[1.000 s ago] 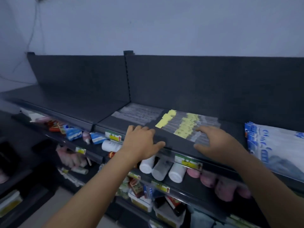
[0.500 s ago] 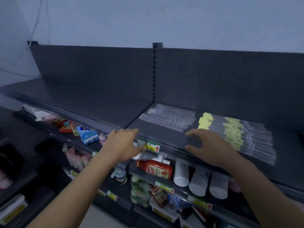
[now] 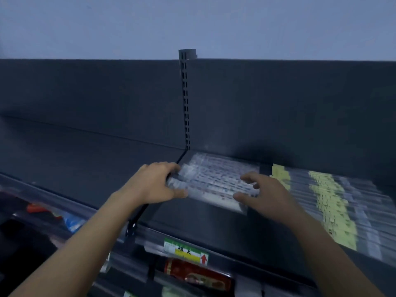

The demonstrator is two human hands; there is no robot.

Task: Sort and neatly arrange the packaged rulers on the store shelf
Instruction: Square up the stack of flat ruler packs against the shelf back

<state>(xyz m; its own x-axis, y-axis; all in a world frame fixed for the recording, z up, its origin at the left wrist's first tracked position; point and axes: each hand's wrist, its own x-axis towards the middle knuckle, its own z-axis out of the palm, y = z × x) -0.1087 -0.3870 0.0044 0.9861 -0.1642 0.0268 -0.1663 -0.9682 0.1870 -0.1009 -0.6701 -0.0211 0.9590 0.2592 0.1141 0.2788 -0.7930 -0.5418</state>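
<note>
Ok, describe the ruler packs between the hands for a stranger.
Find the slotted upright post behind the top shelf. At its foot, just right, lie the clear ruler packs, the left hand gripping their end. Unlike the row beside them, no yellow labels.

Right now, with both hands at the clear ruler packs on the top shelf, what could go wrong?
1. The left hand grips only the left end of the clear ruler packs; the loose, staggered stack may slip apart.
2. The right hand, fingers spread, sits close to the yellow-labelled ruler packs and could knock that row askew.
3. Packs pulled forward might slide over the shelf edge.
</note>
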